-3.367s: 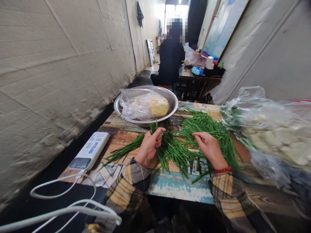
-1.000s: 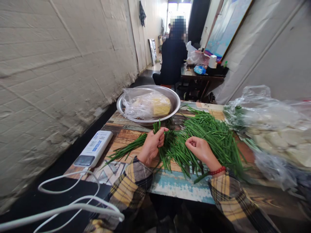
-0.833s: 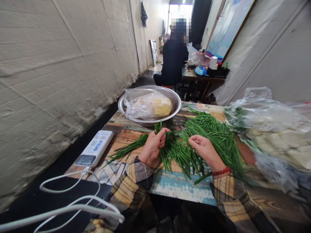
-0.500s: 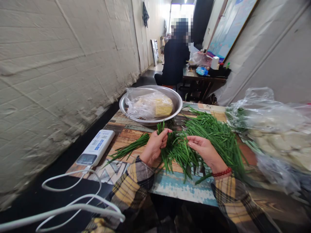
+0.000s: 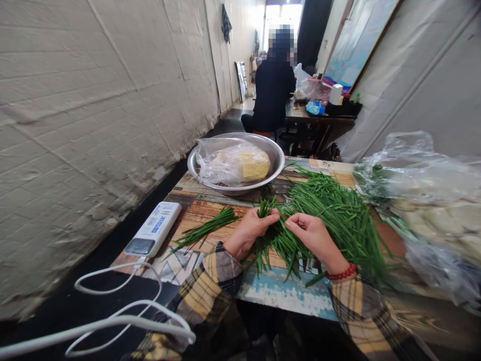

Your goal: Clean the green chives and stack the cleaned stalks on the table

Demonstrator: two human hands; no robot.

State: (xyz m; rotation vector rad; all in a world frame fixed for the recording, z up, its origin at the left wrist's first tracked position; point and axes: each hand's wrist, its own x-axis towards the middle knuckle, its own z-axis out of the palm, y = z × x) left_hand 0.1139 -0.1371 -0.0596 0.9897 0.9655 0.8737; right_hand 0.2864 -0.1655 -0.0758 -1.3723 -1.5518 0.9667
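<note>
Table [image 5: 289, 296]: device [image 5: 155, 229] left, stalk bundle [image 5: 208, 225] before bowl [image 5: 277, 156], greens pile [image 5: 334, 210] right, bag [image 5: 432, 173] far right.

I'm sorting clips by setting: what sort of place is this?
Probably a small eatery or food workroom: green stalks heaped on a patterned table, a metal bowl holding a bagged yellow lump, and another table farther back.
</note>
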